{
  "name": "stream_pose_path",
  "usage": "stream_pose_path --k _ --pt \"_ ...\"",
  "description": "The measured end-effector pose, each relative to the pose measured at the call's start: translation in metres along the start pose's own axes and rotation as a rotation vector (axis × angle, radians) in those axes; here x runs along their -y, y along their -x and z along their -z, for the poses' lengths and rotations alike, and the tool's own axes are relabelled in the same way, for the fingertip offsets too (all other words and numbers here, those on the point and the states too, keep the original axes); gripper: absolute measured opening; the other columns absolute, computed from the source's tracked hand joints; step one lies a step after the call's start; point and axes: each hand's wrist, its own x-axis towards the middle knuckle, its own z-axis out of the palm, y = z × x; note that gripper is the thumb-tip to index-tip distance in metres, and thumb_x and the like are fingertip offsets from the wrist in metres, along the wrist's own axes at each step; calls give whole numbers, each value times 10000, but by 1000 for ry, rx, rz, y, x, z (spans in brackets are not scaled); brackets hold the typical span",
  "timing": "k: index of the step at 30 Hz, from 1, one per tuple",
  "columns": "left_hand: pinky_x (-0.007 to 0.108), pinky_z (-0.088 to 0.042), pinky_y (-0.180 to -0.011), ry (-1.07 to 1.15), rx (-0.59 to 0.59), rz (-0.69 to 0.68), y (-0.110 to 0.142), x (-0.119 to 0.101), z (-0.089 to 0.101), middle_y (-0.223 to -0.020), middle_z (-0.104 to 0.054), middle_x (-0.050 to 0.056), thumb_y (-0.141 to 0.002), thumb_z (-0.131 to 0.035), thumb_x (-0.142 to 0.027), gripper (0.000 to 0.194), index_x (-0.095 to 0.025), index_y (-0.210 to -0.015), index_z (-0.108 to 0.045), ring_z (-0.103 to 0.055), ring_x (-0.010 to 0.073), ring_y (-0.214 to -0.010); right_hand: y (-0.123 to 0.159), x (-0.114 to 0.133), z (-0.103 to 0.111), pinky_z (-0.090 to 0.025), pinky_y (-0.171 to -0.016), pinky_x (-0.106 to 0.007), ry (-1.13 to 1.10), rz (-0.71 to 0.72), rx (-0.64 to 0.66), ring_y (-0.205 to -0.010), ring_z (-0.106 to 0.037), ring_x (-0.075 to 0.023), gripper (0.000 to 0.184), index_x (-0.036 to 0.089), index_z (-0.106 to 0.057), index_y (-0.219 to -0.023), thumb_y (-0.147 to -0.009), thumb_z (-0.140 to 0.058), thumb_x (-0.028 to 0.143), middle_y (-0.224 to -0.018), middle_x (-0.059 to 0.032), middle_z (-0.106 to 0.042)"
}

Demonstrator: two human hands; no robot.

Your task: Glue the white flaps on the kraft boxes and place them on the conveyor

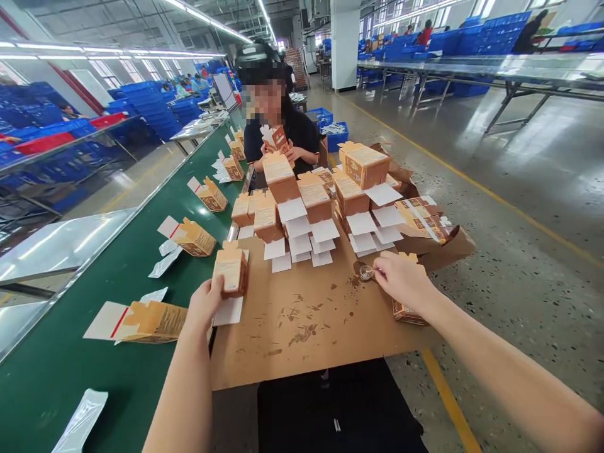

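My left hand grips a small brown carton standing upright at the left edge of a cardboard sheet, with a white leaflet under it. My right hand is closed in a pinch on a small round shiny item lying on the cardboard. A flat printed carton lies partly under my right wrist. Rows of upright brown cartons with white leaflets stand at the far side of the cardboard.
A green conveyor belt runs along the left, carrying several cartons with leaflets and clear bags. A person in black sits across, holding a carton. An open cardboard box sits right. Blue crates line the background.
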Motion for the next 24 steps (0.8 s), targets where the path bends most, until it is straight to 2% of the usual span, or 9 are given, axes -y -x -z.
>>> stream_pose_path --k 2,5,9,12,14,16,20,22,24 --pt "590 -673 -1106 133 10 118 31 17 17 -1054 -889 163 -824 -865 -701 531 -241 -1086 -830 -846 451 -1178 -15 3 -6 -446 -739 -326 20 12 50 -788 -673 -199 376 237 -688 -723 -1067 -699 86 -859 -47 -742" --pt "579 -701 -1082 475 76 286 81 34 22 -1203 -909 158 -704 -1001 -741 750 -230 -1232 -849 -865 431 -1185 -24 2 -10 -447 -769 -329 27 31 80 -789 -686 -201 417 232 -654 -673 -1020 -732 14 -831 -41 -746" --pt "580 -713 -1103 716 168 336 132 35 1 -1375 -901 181 -584 -1105 -727 839 -228 -1216 -870 -853 463 -1301 -11 -9 -4 -467 -767 -333 26 36 51 -812 -718 -214 373 233 -706 -734 -1077 -697 86 -877 -57 -765" --pt "570 -692 -1169 751 254 312 152 26 -25 -1408 -892 189 -567 -1157 -693 872 -222 -1228 -839 -848 434 -1341 20 -5 -12 -502 -702 -333 -121 95 -122 -740 -708 -208 300 248 -772 -826 -1099 -671 176 -839 -39 -748" --pt "558 -682 -1186 745 290 288 157 21 -41 -1371 -893 183 -531 -1194 -655 905 -219 -1219 -799 -855 398 -1316 47 16 -31 -511 -629 -319 -308 162 -253 -655 -671 -184 267 257 -815 -893 -1115 -672 222 -789 -12 -732" --pt "546 -690 -1164 723 321 271 158 16 -51 -1318 -895 171 -500 -1215 -635 934 -222 -1203 -759 -865 369 -1264 74 48 -60 -505 -569 -297 -479 205 -319 -607 -643 -163 262 259 -839 -940 -1138 -671 228 -766 6 -728" --pt "529 -709 -1112 675 345 233 157 15 -58 -1261 -886 144 -521 -1208 -649 948 -239 -1212 -706 -873 347 -1207 106 115 -120 -525 -590 -260 -605 227 -309 -622 -630 -139 316 255 -803 -900 -1147 -634 154 -761 19 -700" --pt "536 -715 -1102 640 355 219 158 18 -57 -1253 -879 135 -559 -1192 -657 912 -248 -1205 -693 -876 354 -1203 109 133 -138 -521 -621 -259 -608 244 -283 -632 -613 -138 324 254 -774 -873 -1128 -632 113 -752 31 -663" --pt "545 -713 -1113 610 358 211 160 21 -58 -1267 -873 140 -583 -1179 -658 883 -250 -1201 -697 -874 366 -1224 105 140 -146 -502 -626 -261 -600 258 -269 -634 -591 -140 340 258 -737 -833 -1104 -627 85 -744 37 -636"
